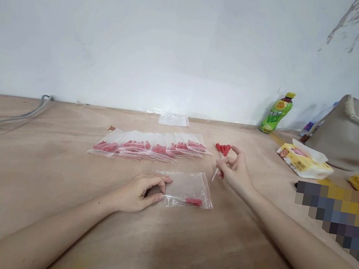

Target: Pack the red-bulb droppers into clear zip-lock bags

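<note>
A clear plastic zip bag (pixel 181 185) lies flat in front of me with one red-headed stick (pixel 193 201) inside it. At the bag's left edge, my left hand (pixel 145 192) rests on the table, its thumb and fingers closing on the plastic. Farther right, my right hand (pixel 234 168) pinches a thin white stick (pixel 216 174) that points down. Several red heads (pixel 222 148) show at its fingertips; whether all of them are held or some lie on the table behind, I cannot tell.
Behind the bag lies an overlapping row of filled bags (pixel 150 144) with red pieces. More clear bags (pixel 173 119) lie by the wall. A green bottle (pixel 276 113), tissue pack (pixel 305 161) and grey bag (pixel 356 135) stand right. A cable (pixel 26 116) runs along the left.
</note>
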Available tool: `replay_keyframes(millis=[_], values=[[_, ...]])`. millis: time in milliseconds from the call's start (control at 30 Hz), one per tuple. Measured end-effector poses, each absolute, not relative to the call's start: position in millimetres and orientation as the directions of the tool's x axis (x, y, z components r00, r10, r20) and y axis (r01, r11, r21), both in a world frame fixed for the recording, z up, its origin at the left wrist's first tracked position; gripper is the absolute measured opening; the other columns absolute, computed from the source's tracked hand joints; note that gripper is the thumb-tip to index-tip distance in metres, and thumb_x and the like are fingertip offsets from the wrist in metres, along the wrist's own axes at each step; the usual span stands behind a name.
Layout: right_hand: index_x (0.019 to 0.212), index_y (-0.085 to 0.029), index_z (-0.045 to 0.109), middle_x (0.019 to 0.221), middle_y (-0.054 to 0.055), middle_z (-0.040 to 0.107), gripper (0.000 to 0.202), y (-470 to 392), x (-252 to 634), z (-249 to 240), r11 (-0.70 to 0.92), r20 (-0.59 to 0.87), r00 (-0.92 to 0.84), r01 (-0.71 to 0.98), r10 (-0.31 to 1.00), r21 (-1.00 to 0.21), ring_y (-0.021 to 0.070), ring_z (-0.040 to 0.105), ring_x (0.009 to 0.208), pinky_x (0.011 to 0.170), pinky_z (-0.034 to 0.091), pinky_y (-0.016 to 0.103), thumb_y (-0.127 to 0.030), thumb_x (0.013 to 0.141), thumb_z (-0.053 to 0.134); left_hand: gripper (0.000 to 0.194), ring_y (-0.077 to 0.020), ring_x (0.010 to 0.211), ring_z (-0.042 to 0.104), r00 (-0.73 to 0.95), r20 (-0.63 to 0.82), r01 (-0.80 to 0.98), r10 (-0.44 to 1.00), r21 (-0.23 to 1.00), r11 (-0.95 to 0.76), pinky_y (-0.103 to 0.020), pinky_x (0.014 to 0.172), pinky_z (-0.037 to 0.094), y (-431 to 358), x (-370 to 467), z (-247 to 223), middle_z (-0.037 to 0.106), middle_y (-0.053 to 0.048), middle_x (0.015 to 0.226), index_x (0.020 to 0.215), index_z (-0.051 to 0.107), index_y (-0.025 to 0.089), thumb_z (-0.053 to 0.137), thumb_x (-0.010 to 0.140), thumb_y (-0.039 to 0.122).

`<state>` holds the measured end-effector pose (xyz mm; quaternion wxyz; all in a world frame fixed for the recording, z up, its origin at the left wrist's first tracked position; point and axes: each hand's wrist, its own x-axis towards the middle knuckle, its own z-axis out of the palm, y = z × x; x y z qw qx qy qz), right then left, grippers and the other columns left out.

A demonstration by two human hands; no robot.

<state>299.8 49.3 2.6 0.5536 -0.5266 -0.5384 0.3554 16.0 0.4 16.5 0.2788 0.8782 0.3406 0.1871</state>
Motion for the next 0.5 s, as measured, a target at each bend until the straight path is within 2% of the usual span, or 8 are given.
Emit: replay_keyframes(millis=[67, 167, 300, 400, 500], values=[[0.130, -0.021, 0.012, 0.056, -0.010, 0.048, 0.083, 36.4, 293.7, -4.7, 0.163, 0.176, 0.177, 0.085, 0.968, -0.983, 0.0103, 0.049, 0.041, 0.038, 0.042, 0.021, -0.034, 0.066, 0.063, 0.010, -0.0212, 0.109, 0.053, 0.698, 0.140, 0.497, 0.703, 0.611, -0.616, -0.025, 0.066, 0.044, 0.1, 16.0, 16.8, 0.052, -0.008, 0.125, 0.086, 0.052, 0.019, 0.047, 0.087, 0.028], [0.128, -0.021, 0.014, 0.056, -0.011, 0.048, 0.084, 25.0, 286.9, -10.7, 0.112, 0.114, 0.195, 0.021, 0.974, -0.993, 0.0107, 0.052, 0.042, 0.039, 0.046, 0.022, -0.033, 0.062, 0.065, 0.011, -0.0220, 0.112, 0.051, 0.695, 0.143, 0.503, 0.705, 0.604, -0.618, -0.026, 0.070, 0.045, -0.3, 16.4, 16.1, 0.053, -0.008, 0.124, 0.085, 0.052, 0.019, 0.049, 0.087, 0.030], [0.111, -0.024, 0.025, 0.060, -0.010, 0.053, 0.067, 20.1, 281.0, -12.5, 0.092, 0.071, 0.161, -0.127, 0.984, -0.988, 0.0123, 0.059, 0.049, 0.050, 0.052, 0.027, -0.036, 0.061, 0.068, 0.011, -0.0227, 0.112, 0.050, 0.676, 0.171, 0.522, 0.716, 0.575, -0.630, -0.033, 0.084, 0.044, -1.4, 18.0, 13.2, 0.051, -0.009, 0.126, 0.090, 0.051, 0.020, 0.048, 0.087, 0.030], [0.097, -0.025, 0.028, 0.065, -0.007, 0.057, 0.051, 20.0, 280.8, -13.2, 0.045, 0.021, 0.096, -0.251, 0.995, -0.967, 0.0140, 0.063, 0.058, 0.061, 0.054, 0.031, -0.039, 0.065, 0.066, 0.025, -0.0221, 0.110, 0.052, 0.647, 0.199, 0.568, 0.736, 0.519, -0.639, -0.037, 0.090, 0.042, -2.1, 19.4, 11.1, 0.052, -0.008, 0.125, 0.111, 0.047, 0.022, 0.047, 0.088, 0.032], [0.091, -0.024, 0.033, 0.069, -0.004, 0.059, 0.041, 21.7, 285.4, -14.2, -0.017, -0.025, 0.023, -0.273, 0.999, -0.962, 0.0146, 0.064, 0.063, 0.065, 0.052, 0.032, -0.040, 0.068, 0.063, 0.037, -0.0224, 0.110, 0.052, 0.621, 0.204, 0.616, 0.757, 0.470, -0.632, -0.038, 0.091, 0.042, -2.0, 20.1, 9.9, 0.052, -0.007, 0.124, 0.124, 0.040, 0.023, 0.045, 0.089, 0.034]])
